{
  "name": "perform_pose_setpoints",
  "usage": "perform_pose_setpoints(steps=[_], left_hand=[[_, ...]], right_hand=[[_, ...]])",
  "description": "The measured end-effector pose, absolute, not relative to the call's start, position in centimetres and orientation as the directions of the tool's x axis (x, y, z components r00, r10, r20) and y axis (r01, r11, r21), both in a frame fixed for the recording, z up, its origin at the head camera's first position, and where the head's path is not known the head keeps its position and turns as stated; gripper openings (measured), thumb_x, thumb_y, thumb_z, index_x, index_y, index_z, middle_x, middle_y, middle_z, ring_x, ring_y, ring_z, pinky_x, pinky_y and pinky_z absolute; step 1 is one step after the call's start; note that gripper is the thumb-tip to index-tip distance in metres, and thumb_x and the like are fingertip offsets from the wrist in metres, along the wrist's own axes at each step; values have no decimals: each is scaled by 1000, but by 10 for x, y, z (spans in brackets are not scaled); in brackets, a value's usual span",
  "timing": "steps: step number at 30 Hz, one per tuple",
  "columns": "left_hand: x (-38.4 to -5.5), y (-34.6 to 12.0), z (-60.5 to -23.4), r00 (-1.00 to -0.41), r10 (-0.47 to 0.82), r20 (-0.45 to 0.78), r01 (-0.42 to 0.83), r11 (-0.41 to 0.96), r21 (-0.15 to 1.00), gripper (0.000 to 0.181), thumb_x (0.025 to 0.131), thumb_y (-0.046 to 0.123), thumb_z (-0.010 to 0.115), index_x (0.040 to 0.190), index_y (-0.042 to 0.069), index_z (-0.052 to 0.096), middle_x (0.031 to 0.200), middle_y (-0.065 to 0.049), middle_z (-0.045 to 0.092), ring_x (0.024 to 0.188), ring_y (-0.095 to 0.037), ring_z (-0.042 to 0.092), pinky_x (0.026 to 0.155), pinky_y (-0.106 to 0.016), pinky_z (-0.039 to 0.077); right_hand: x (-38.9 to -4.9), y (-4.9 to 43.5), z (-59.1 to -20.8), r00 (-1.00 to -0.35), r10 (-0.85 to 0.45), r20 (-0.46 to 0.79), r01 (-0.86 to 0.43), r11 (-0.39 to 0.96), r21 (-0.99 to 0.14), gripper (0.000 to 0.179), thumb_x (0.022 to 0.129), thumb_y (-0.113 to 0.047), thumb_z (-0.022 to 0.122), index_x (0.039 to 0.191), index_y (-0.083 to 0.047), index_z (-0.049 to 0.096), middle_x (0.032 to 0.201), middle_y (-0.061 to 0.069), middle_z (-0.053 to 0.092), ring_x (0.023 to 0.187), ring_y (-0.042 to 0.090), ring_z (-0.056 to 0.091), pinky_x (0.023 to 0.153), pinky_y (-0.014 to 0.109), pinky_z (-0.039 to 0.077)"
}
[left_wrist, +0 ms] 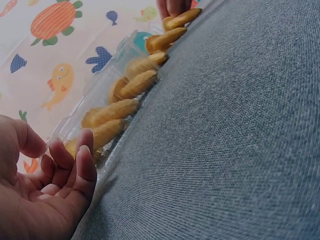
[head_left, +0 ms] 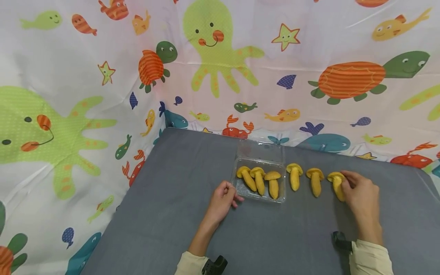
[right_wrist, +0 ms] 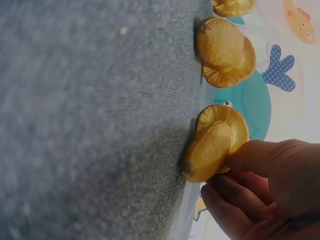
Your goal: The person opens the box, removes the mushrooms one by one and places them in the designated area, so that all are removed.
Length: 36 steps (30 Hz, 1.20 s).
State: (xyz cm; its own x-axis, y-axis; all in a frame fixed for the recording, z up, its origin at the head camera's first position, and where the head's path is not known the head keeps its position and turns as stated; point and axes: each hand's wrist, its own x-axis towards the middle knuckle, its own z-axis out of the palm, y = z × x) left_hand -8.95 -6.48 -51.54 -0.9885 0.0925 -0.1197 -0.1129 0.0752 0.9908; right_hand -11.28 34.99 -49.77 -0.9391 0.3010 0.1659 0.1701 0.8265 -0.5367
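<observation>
A clear plastic box with its lid folded back holds three yellow mushrooms. At its near left corner is my left hand, thumb and forefinger pinching the rim, as the left wrist view shows with the hand close up. To the right of the box, three more mushrooms lie in a row on the grey cloth. My right hand pinches the rightmost mushroom between thumb and fingers. In the right wrist view this mushroom lies close against the cloth, its neighbour just beyond.
Grey cloth covers the table. White sheets printed with sea animals hang behind it and along the left side. The raised lid stands near the table's back edge. Dark devices are strapped at both wrists.
</observation>
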Motion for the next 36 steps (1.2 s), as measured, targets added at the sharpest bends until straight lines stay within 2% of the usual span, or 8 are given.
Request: perform_pose_setpoints(steps=[11,17,21,24,27,30,33,36], left_hand=[[-93,-63,-516,-989,91,-118,-112,71,991,15,106,15,54,99,4,59,89,-20,75,73,-46,70,66,-33,54],[-91,-63,-516,-985,109,-131,-124,73,990,14,106,13,53,98,3,58,89,-22,74,74,-47,70,66,-32,54],[-92,-64,-515,-985,105,-137,-128,91,988,14,106,14,53,97,4,58,89,-20,76,73,-45,70,67,-32,54],[-93,-67,-514,-986,101,-131,-121,100,988,15,106,15,53,96,5,58,88,-18,76,72,-44,69,68,-33,55],[-94,-69,-514,-987,108,-122,-111,103,988,15,106,16,52,97,5,58,88,-17,75,73,-42,71,70,-34,55],[-93,-69,-514,-987,101,-125,-114,106,988,15,105,15,52,97,4,58,88,-17,75,73,-42,71,70,-34,54],[-92,-68,-515,-986,91,-136,-126,107,986,14,105,14,53,98,4,59,87,-16,74,73,-42,71,69,-33,54],[-91,-67,-516,-985,97,-142,-133,96,987,13,104,14,54,99,4,59,88,-16,74,75,-44,71,68,-33,54]], right_hand=[[-115,350,-484,-947,285,150,168,833,-527,34,101,-12,61,130,6,69,121,31,71,106,52,68,77,58,51],[-113,342,-471,-946,292,141,181,837,-516,37,102,-12,60,134,5,67,123,32,69,98,46,70,61,37,46],[-114,331,-457,-951,282,123,174,824,-539,41,105,-19,58,140,2,64,128,33,67,110,53,69,72,54,57],[-116,320,-448,-957,258,134,139,809,-571,43,106,-25,58,142,-2,64,130,29,68,117,54,65,88,63,53],[-118,312,-441,-953,243,182,94,804,-587,41,107,-29,59,140,-7,68,127,23,72,113,46,71,83,33,56],[-121,303,-438,-946,239,221,59,792,-608,38,106,-32,61,137,-11,71,126,18,74,100,5,75,69,7,41],[-123,291,-437,-938,236,253,18,764,-645,36,106,-32,62,135,-13,73,127,16,74,90,-26,55,68,-2,38],[-123,275,-437,-932,216,291,-40,737,-674,34,106,-30,63,133,-14,74,126,14,75,88,-34,45,72,-3,39]])
